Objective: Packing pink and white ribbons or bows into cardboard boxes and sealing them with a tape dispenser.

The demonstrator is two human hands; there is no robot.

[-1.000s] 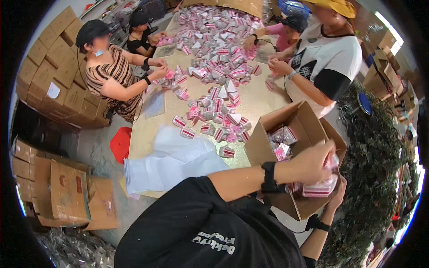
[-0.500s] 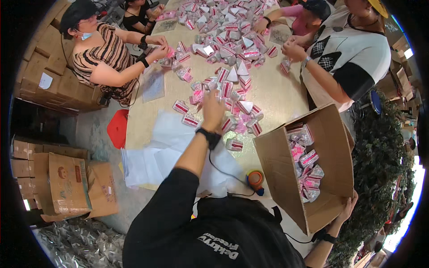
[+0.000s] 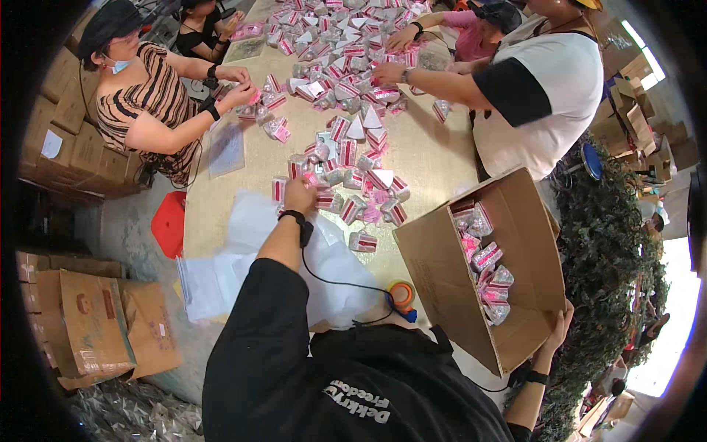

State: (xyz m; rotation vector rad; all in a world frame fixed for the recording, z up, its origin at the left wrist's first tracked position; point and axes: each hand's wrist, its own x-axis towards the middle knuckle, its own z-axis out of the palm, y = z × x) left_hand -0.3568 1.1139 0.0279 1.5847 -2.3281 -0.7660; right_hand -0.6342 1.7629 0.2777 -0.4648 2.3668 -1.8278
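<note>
Sheets of thin white material (image 3: 250, 228) lie loose on the surface (image 3: 202, 221); a dragging left forearm could rumple them, and the black cable (image 3: 341, 283) hanging from that wrist could snag. The left hand (image 3: 300, 197) is down among pink-and-white wrapped packets (image 3: 353, 179); whether its grip has one cannot be told, and neighbours so close could be nudged away. Rightmost, the tilted carton (image 3: 438, 254), partly filled with similar packets (image 3: 487, 255), could slip if the right hand (image 3: 561, 325), gripping its lower right edge, let go.
</note>
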